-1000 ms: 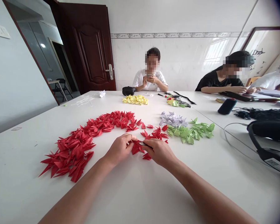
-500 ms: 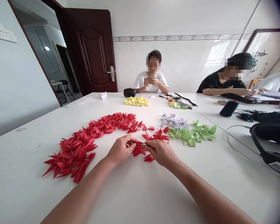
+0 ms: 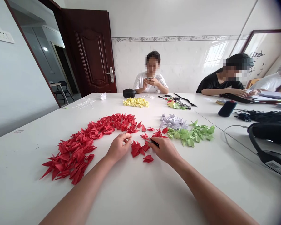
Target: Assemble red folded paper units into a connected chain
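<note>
My left hand (image 3: 118,147) rests on the white table (image 3: 135,190) with fingers curled, pinching something small I cannot make out. Just right of it lies a small cluster of red folded paper pieces (image 3: 138,149). My right hand (image 3: 164,148) is closed around a thin dark tool (image 3: 153,142) whose tip points left toward that cluster. A long curved heap of red folded pieces (image 3: 84,143) spreads to the left and behind my hands. One loose red piece (image 3: 148,158) lies between my wrists.
Green folded pieces (image 3: 192,133) and pale lilac ones (image 3: 173,120) lie right of my hands; yellow ones (image 3: 135,101) farther back. Black headphones (image 3: 269,140) and cables sit at the right. Three other people sit at the far and right sides; a dark door (image 3: 93,53) stands open.
My hands have drawn apart a little; the left let go of the red cluster, which now lies on the table. The right hand moved slightly right and back with the dark tool.
</note>
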{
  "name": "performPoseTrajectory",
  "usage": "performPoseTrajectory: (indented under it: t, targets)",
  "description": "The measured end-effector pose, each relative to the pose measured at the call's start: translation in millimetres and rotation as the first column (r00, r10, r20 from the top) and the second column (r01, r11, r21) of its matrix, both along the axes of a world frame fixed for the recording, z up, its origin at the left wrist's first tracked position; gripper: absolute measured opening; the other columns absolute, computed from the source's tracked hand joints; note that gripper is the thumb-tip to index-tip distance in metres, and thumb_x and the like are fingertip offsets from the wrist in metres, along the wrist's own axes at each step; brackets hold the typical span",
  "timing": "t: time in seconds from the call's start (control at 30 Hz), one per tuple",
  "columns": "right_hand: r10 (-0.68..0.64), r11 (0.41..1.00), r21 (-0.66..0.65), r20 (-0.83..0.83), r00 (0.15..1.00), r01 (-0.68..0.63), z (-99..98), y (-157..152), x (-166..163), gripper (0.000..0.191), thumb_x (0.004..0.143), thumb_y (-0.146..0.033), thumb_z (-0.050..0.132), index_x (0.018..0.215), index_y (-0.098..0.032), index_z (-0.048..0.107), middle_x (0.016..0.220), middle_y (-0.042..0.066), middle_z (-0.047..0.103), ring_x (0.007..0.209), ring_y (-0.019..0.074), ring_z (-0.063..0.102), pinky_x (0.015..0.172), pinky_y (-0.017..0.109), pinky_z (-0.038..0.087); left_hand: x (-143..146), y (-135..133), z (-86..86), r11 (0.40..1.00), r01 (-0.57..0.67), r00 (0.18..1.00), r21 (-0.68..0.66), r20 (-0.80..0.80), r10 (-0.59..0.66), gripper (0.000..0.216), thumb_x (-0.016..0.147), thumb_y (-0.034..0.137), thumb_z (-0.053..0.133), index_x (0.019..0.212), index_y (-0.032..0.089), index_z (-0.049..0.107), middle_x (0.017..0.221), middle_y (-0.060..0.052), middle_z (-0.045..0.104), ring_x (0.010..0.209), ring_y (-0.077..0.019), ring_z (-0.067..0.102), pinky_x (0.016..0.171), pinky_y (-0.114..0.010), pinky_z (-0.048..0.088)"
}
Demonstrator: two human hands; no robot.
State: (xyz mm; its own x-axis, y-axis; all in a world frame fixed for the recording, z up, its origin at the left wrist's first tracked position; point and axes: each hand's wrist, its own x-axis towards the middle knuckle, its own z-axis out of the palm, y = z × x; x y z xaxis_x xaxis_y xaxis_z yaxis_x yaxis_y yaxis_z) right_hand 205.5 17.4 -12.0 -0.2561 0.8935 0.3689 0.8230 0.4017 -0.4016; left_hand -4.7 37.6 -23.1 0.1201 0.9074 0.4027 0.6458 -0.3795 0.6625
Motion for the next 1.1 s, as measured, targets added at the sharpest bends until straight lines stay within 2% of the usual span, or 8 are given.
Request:
performPoseTrajectory:
  t: [0.13, 0.23, 0.3, 0.53, 0.7, 0.8, 0.93, 1.1]
  targets:
    - [-0.023, 0.999, 0.031, -0.049, 0.999, 0.025, -0.4, 1, 0, 0.026, 0.083, -0.035, 0.045, 0.062, -0.019, 0.046, 0.058, -0.001, 0.052, 0.051, 0.0103, 0.041, 0.049, 0.02, 0.023, -3, 33, -12.9, 0.97, -0.138, 0.988, 0.202, -0.046, 0.15, 0.03, 0.077, 0.021, 0.044, 0.103, 0.014, 0.057, 0.098, -0.009, 0.059, 0.08, -0.0169, 0.058, 0.074, -0.032, 0.049]
    - [-0.017, 0.999, 0.049, -0.074, 0.997, 0.021, -1.5, 2, 0, 0.026, 0.083, -0.036, 0.043, 0.063, -0.019, 0.046, 0.059, 0.0, 0.053, 0.051, 0.0107, 0.042, 0.049, 0.021, 0.023, -2, 54, -16.8, 0.965, -0.095, 0.99, 0.245, -0.082, 0.118, 0.031, 0.075, 0.014, 0.044, 0.102, 0.016, 0.06, 0.101, -0.009, 0.057, 0.097, -0.0197, 0.053, 0.089, -0.035, 0.042]
    - [-0.019, 0.998, 0.06, -0.081, 0.997, 0.024, -2.3, 2, 0, 0.028, 0.083, -0.036, 0.043, 0.062, -0.019, 0.045, 0.059, 0.0, 0.053, 0.051, 0.0108, 0.042, 0.049, 0.021, 0.024, -2, 62, -18.3, 0.967, -0.065, 0.99, 0.246, -0.106, 0.093, 0.027, 0.074, 0.013, 0.045, 0.093, 0.017, 0.064, 0.095, -0.008, 0.058, 0.096, -0.0207, 0.053, 0.09, -0.035, 0.041]
    - [-0.019, 0.997, 0.067, -0.087, 0.996, 0.025, -3.0, 3, 0, 0.025, 0.082, -0.034, 0.045, 0.062, -0.019, 0.046, 0.058, -0.001, 0.051, 0.051, 0.0099, 0.04, 0.049, 0.02, 0.024, -5, 66, -20.2, 0.97, -0.117, 0.991, 0.214, -0.037, 0.128, 0.018, 0.072, 0.018, 0.049, 0.077, 0.018, 0.066, 0.081, -0.008, 0.06, 0.086, -0.024, 0.055, 0.084, -0.042, 0.042]
    - [0.015, 0.998, 0.065, -0.094, 0.995, -0.009, -5.3, 1, -3, 0.024, 0.084, -0.034, 0.044, 0.068, -0.019, 0.053, 0.062, 0.0, 0.054, 0.054, 0.0109, 0.044, 0.05, 0.02, 0.026, -5, 50, -11.2, 0.96, -0.209, 0.972, 0.186, 0.151, 0.182, 0.011, 0.07, 0.026, 0.053, 0.073, 0.018, 0.06, 0.085, -0.008, 0.062, 0.09, -0.0225, 0.056, 0.084, -0.038, 0.044]
    - [0.063, 0.997, 0.057, -0.11, 0.992, -0.057, -6.9, -2, -7, 0.02, 0.084, -0.033, 0.045, 0.078, -0.02, 0.059, 0.068, 0.001, 0.058, 0.059, 0.0124, 0.049, 0.053, 0.02, 0.029, -6, 27, -9.4, 0.955, -0.273, 0.926, 0.113, 0.301, 0.229, 0.014, 0.071, 0.031, 0.053, 0.076, 0.018, 0.056, 0.093, -0.01, 0.064, 0.09, -0.0223, 0.059, 0.073, -0.035, 0.049]
    - [0.147, 0.988, 0.066, -0.113, 0.983, -0.141, -5.4, -10, -15, 0.019, 0.084, -0.032, 0.046, 0.083, -0.021, 0.061, 0.071, 0.002, 0.059, 0.065, 0.0135, 0.052, 0.055, 0.021, 0.032, -4, -3, -11.9, 0.975, -0.22, 0.865, -0.016, 0.458, 0.203, 0.016, 0.073, 0.034, 0.05, 0.073, 0.018, 0.049, 0.082, -0.007, 0.067, 0.077, -0.0195, 0.065, 0.065, -0.032, 0.052]
    - [0.237, 0.97, 0.069, -0.072, 0.969, -0.232, 1.4, -24, -26, 0.019, 0.086, -0.032, 0.045, 0.083, -0.02, 0.06, 0.068, 0.002, 0.056, 0.062, 0.0119, 0.049, 0.055, 0.02, 0.032, 9, -15, -7.1, 0.968, 0.063, 0.589, -0.243, 0.792, 0.161, 0.025, 0.061, 0.031, 0.066, 0.071, 0.018, 0.047, 0.074, 0.0, 0.065, 0.072, -0.0148, 0.064, 0.069, -0.03, 0.051]
